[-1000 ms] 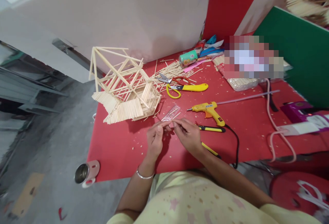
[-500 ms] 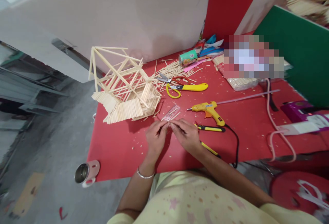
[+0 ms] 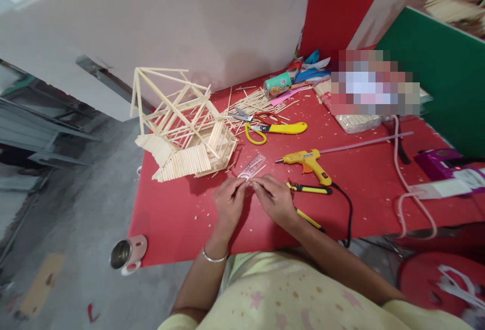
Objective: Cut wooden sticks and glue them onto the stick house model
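Note:
My left hand [image 3: 229,199] and my right hand [image 3: 273,198] meet over the front of the red table, fingertips pinched close together. Whatever they pinch is too small and hidden to make out. Just beyond the fingertips lies a pink see-through ruler [image 3: 251,166] with thin stick pieces on it. To the left stands a model made of wooden sticks [image 3: 189,133], an open frame with slatted panels. Right of my hands rest a yellow glue gun [image 3: 306,162] and a yellow-black cutter [image 3: 311,189]. A second yellow-black tool [image 3: 309,219] is partly covered by my right forearm.
Scissors with yellow handles [image 3: 276,129] lie before a heap of loose sticks [image 3: 250,105]. A green can [image 3: 278,85] lies behind. A pink cup [image 3: 129,254] stands at the left front corner. Cables [image 3: 407,183] run along the right side by a green board [image 3: 435,77].
My hands stay nearly in place; the fingertips have shifted very slightly, and the small pale bit between them shows less. Everything else stays where it was.

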The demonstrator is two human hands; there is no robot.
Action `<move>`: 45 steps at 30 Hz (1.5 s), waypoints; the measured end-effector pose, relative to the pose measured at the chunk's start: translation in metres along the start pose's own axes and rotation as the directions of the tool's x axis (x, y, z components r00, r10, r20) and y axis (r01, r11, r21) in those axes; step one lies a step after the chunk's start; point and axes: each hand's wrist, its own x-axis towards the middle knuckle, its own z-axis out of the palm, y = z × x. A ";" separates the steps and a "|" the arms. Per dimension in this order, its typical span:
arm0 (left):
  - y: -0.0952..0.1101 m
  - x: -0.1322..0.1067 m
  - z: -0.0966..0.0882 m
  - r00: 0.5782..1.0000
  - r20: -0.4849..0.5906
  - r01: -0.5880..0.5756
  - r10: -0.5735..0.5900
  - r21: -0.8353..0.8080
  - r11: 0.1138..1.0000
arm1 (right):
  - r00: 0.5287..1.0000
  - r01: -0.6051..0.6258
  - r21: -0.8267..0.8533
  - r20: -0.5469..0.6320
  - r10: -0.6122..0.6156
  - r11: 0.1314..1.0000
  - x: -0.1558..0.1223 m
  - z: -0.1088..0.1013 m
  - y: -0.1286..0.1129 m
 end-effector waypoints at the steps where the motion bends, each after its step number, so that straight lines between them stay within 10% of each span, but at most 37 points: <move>1: 0.000 0.000 0.000 1.000 -0.006 0.001 -0.001 -0.004 1.000 | 1.000 -0.007 0.010 0.006 0.007 1.000 0.000 0.000 0.000; 26: -0.005 -0.007 0.002 0.979 0.012 -0.202 0.201 0.077 0.976 | 0.975 -0.218 0.013 -0.033 0.218 0.976 0.000 -0.004 0.000; 33: -0.002 0.003 -0.003 0.984 -0.127 0.097 -0.124 -0.205 0.974 | 0.973 -0.227 0.081 -0.023 0.230 0.970 0.008 -0.003 -0.018; 38: -0.007 0.005 -0.004 0.859 -0.019 0.378 -0.512 -0.651 0.658 | 0.962 -0.269 0.143 0.090 0.258 0.952 0.026 0.006 -0.045; 45: -0.002 0.007 -0.010 0.868 0.000 0.316 -0.496 -0.771 0.553 | 0.963 -0.268 0.255 0.107 0.248 0.929 0.046 0.031 -0.047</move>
